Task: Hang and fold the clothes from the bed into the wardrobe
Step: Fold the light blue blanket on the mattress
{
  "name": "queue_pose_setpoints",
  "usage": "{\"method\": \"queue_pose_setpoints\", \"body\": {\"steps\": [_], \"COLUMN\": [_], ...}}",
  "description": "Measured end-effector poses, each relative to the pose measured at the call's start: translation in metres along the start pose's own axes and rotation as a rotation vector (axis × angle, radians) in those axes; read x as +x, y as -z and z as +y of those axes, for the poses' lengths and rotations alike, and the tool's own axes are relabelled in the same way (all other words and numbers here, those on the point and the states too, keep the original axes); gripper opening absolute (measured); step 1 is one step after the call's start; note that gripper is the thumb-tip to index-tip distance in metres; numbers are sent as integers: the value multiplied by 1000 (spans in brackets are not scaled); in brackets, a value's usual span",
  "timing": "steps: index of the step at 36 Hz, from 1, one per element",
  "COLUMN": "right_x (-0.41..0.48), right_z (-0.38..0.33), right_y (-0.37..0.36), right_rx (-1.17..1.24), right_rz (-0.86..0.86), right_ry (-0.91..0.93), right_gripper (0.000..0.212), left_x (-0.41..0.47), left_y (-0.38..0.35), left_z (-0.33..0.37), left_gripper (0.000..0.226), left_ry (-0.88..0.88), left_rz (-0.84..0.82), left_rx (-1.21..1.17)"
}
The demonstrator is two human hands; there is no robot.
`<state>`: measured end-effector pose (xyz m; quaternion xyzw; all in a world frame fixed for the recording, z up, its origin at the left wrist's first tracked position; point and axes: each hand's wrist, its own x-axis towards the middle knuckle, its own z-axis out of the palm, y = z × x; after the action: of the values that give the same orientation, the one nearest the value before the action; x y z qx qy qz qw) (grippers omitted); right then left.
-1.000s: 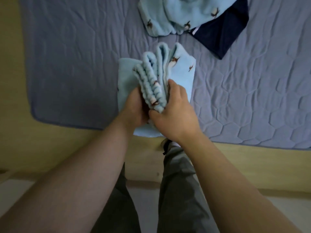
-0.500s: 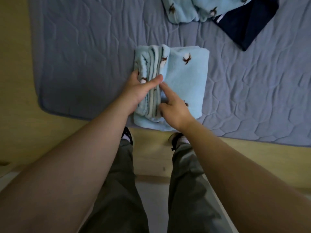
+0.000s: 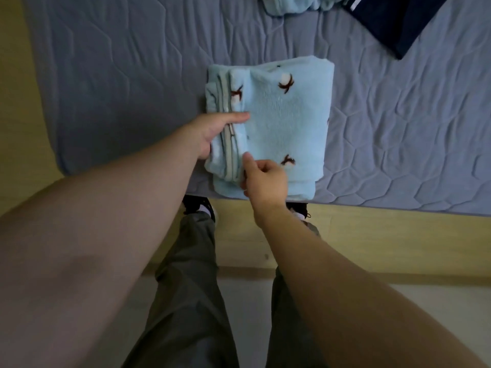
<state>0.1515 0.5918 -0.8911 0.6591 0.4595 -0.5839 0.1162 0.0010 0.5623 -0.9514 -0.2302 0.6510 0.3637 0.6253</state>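
Folded fleece garment [image 3: 281,123], light blue w/ a small brown-&-white cotton-boll print, lies flat on the bed [image 3: 119,75] nr its near edge, just above the wooden bed frame [image 3: 372,235]. Its stacked folds show along the left side. Left hand [image 3: 212,134] is on that side: thumb laid across the top layer, fingers tucked out of sight round the edge, so it's clamped on the folds. Right hand [image 3: 265,179] is at the near-left corner, fingers curled, thumb up, pinching the same bunch of layers. Hands are near each other, not touching. Far end of the bed: another light-blue fleece piece [image 3: 292,4], mostly cut off from view, & a navy garment [image 3: 398,19] just beside it, both well apart from the folded one. Person stands against the bed in grey trousers [image 3: 191,288], dark shoes [image 3: 196,205] at the bed's edge.
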Motion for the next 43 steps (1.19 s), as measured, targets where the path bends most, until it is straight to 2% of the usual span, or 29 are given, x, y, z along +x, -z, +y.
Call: {"method": "queue_pose_setpoints", "body": {"steps": [2, 5, 9, 12, 15, 18, 23, 27, 30, 33, 35, 37, 41, 43], "right_x": [-6, -22, -55, -83, -114, -146, -207, -271, -323, -382, -421, -455, -525, -550], "right_z": [-3, -11, -23, -38, -64, -96, -142, -169, -182, -190, -191, -188, -177, -171], "right_y": [-3, -2, 7, 20, 33, 37, 11, -22, -59, -97, -126, -156, -220, -252], "right_rx": [35, 98, 412, 547, 613, 575, 448, 297, 161, 147, 90, 60, -89, -146], "right_rz": [30, 5, -219, -345, -437, -587, -667, -845, -847, -884, -791, -662, -538, -480], "right_ry": [-101, -344, -734, -860, -905, -839, -710, -567, -464, -372, -277, -183, 12, 86], "right_gripper": [41, 50, 79, 105, 122, 125, 128, 119, 113, 91, 77, 80, 89, 73], "left_x": [-6, -21, -61, -104, -151, -203, -299, -380, -433, -482, -507, -528, -563, -573], "left_y": [-1, -12, -34, -43, -36, -14, 33, 81, 126, 169, 199, 229, 293, 327], "left_z": [0, 0, 1, 8, 22, 39, 49, 39, 18, -10, -32, -53, -90, -107], "left_gripper": [43, 47, 50, 48, 49, 45, 46, 46, 47, 49, 49, 46, 35, 34], "left_ry": [0, -74, -173, -172, -155, -188, -280, -310, -323, -319, -347, -378, -451, -493], "left_rz": [-3, 93, 251, 286, 333, 339, 362, 394, 373, 332, 332, 353, 398, 462], "left_rx": [3, -43, -119, -192, -314, -465, -699, -931, -1084, -1196, -1289, -1362, -1485, -1572]}}
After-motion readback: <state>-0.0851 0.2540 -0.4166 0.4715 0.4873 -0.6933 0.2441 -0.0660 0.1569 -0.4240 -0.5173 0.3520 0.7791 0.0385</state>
